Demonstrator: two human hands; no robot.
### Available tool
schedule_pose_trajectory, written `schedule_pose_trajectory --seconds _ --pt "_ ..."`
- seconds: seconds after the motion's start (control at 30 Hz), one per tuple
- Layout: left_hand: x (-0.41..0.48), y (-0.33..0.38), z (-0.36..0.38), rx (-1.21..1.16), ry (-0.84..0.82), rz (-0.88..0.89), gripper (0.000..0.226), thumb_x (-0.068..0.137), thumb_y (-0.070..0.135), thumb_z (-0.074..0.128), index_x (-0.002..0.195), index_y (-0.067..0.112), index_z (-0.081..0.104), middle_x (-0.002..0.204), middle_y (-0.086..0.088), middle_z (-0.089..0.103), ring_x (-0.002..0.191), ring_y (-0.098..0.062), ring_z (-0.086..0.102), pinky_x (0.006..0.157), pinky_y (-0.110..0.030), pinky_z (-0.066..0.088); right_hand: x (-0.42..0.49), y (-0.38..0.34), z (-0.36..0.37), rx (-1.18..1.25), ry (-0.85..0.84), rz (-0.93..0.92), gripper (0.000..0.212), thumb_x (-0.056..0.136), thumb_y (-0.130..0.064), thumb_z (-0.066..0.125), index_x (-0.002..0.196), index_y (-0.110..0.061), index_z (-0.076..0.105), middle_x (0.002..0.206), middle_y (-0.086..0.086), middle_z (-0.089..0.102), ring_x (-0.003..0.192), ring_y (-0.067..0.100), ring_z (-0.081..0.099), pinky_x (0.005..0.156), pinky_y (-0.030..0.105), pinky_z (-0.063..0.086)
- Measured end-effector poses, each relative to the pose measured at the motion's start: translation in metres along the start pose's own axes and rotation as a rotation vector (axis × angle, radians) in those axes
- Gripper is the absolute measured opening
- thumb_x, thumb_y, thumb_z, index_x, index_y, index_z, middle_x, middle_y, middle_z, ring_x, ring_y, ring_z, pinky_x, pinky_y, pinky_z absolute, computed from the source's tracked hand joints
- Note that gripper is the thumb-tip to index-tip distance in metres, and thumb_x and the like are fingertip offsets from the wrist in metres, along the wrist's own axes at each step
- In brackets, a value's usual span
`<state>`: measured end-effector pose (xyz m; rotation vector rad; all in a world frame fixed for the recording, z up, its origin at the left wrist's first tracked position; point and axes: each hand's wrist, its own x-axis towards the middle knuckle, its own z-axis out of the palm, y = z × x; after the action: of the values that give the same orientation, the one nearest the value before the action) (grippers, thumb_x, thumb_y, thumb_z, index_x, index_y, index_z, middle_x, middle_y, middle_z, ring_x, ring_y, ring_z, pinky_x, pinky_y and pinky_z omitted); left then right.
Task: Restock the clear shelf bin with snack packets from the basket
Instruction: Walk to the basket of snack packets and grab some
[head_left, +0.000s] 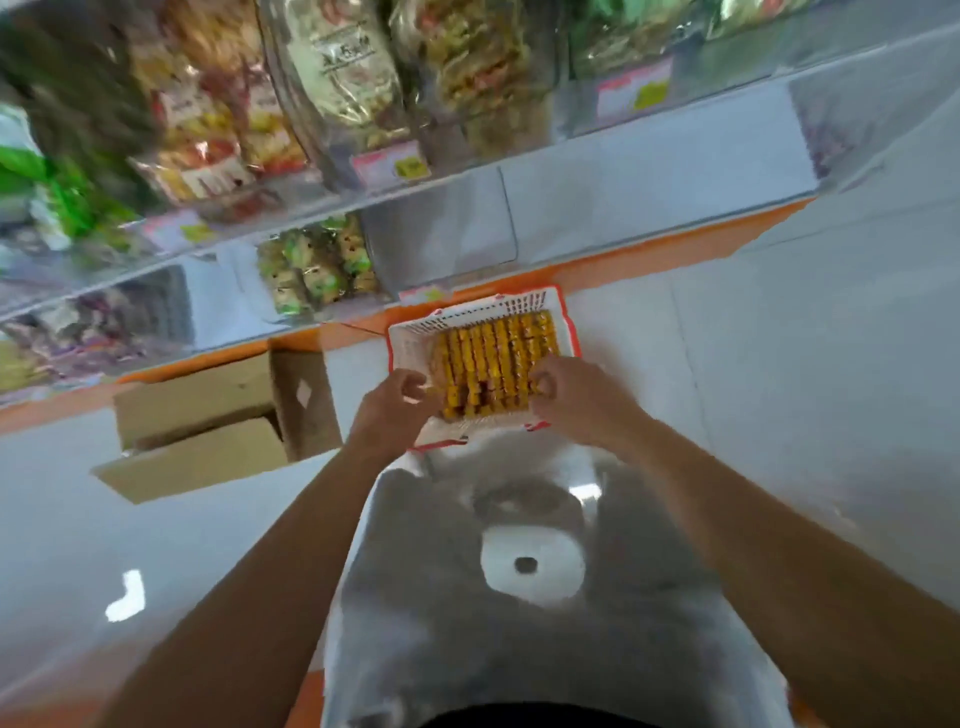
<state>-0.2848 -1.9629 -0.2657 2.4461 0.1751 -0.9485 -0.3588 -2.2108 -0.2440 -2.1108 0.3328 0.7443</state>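
Directly below the head camera, a white plastic basket (415, 338) with a red rim sits on a pale glossy floor (779, 364), against the orange base strip (649, 260) of a shop shelf unit. Tight rows of yellow-orange snack packets (493, 358) stand on edge inside it. Both bare arms reach down into the basket. The right hand (569, 400) has its fingers curled onto packets at the right end of the nearest rows, gripping them. The left hand (392, 402) is at the left end of the same rows with thumb and fingers curled together; motion blur hides whether they actually pinch a packet. On the lowest shelf, just behind and above the basket, is the clear shelf bin (441, 241), beside a bin of green-and-brown wrapped snacks (317, 270). An open cardboard box (208, 415) lies on the floor to the left of the basket. Higher shelves hold blurred bagged snacks (337, 67).
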Motion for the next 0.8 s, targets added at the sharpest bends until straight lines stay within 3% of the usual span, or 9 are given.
schedule_pose_trajectory --seconds 0.13,0.27,0.33,0.4,0.47,0.57,0.67,0.8 --pt "0.117 -0.077 0.067 -0.035 0.053 -0.092 0.041 0.091 0.042 0.069 0.125 0.021 0.060 0.109 0.007 0.064 0.097 -0.016 0.061 0.080 -0.031 0.044 0.138 0.049 0.071 -0.073 -0.063 -0.036 0.033 0.092 -0.023 0.063 0.124 -0.014 0.059 0.110 0.003 0.066 0.101 0.022 0.063 0.088 0.040 0.054" --pt "0.249 -0.143 0.136 -0.118 0.086 -0.105 0.023 0.090 0.037 0.069 0.108 0.027 0.059 0.108 0.003 0.065 0.102 -0.023 0.064 0.077 -0.032 0.052 0.285 0.099 0.157 -0.119 -0.052 -0.086 0.040 0.092 -0.030 0.064 0.130 -0.019 0.056 0.119 0.001 0.064 0.105 0.020 0.062 0.089 0.042 0.054" --pt "0.308 -0.168 0.169 -0.101 0.121 -0.085 0.043 0.091 0.039 0.067 0.130 0.024 0.057 0.123 0.000 0.067 0.106 -0.021 0.062 0.083 -0.031 0.047 0.347 0.123 0.200 -0.112 -0.024 -0.098 0.040 0.092 -0.030 0.066 0.130 -0.021 0.057 0.125 0.000 0.063 0.108 0.018 0.062 0.090 0.040 0.053" --pt "0.357 -0.190 0.202 -0.128 0.130 -0.065 0.058 0.093 0.036 0.064 0.147 0.026 0.044 0.137 -0.004 0.061 0.116 -0.025 0.060 0.091 -0.035 0.046 0.399 0.145 0.239 -0.112 -0.014 -0.130 0.039 0.091 -0.027 0.067 0.129 -0.021 0.058 0.127 0.001 0.062 0.111 0.019 0.061 0.091 0.039 0.053" --pt "0.394 -0.213 0.230 -0.128 0.156 -0.049 0.062 0.096 0.034 0.062 0.152 0.023 0.037 0.142 -0.010 0.058 0.125 -0.033 0.058 0.098 -0.041 0.046 0.437 0.166 0.272 -0.121 -0.001 -0.171 0.042 0.090 -0.022 0.069 0.130 -0.019 0.058 0.132 0.004 0.060 0.117 0.021 0.060 0.095 0.040 0.052" --pt "0.425 -0.238 0.255 -0.243 0.245 0.041 0.044 0.102 0.036 0.054 0.143 0.020 0.049 0.136 -0.009 0.061 0.125 -0.032 0.059 0.099 -0.037 0.044 0.474 0.195 0.307 -0.139 0.058 -0.236 0.052 0.084 -0.026 0.072 0.133 -0.024 0.055 0.137 0.003 0.055 0.122 0.022 0.055 0.095 0.037 0.049" --pt "0.439 -0.251 0.271 -0.321 0.259 0.111 0.045 0.100 0.035 0.055 0.142 0.022 0.049 0.141 -0.008 0.058 0.130 -0.029 0.054 0.110 -0.051 0.044 0.489 0.211 0.327 -0.279 0.170 -0.266 0.078 0.079 -0.036 0.076 0.147 -0.030 0.039 0.150 -0.003 0.042 0.132 0.020 0.047 0.097 0.038 0.050" --pt "0.439 -0.254 0.282 -0.362 0.257 0.140 0.051 0.091 0.031 0.062 0.139 0.036 0.047 0.139 0.000 0.060 0.128 -0.023 0.055 0.106 -0.042 0.042 0.498 0.216 0.339 -0.392 0.281 -0.304 0.084 0.078 -0.037 0.077 0.149 -0.030 0.034 0.152 -0.005 0.039 0.133 0.020 0.047 0.091 0.038 0.055"
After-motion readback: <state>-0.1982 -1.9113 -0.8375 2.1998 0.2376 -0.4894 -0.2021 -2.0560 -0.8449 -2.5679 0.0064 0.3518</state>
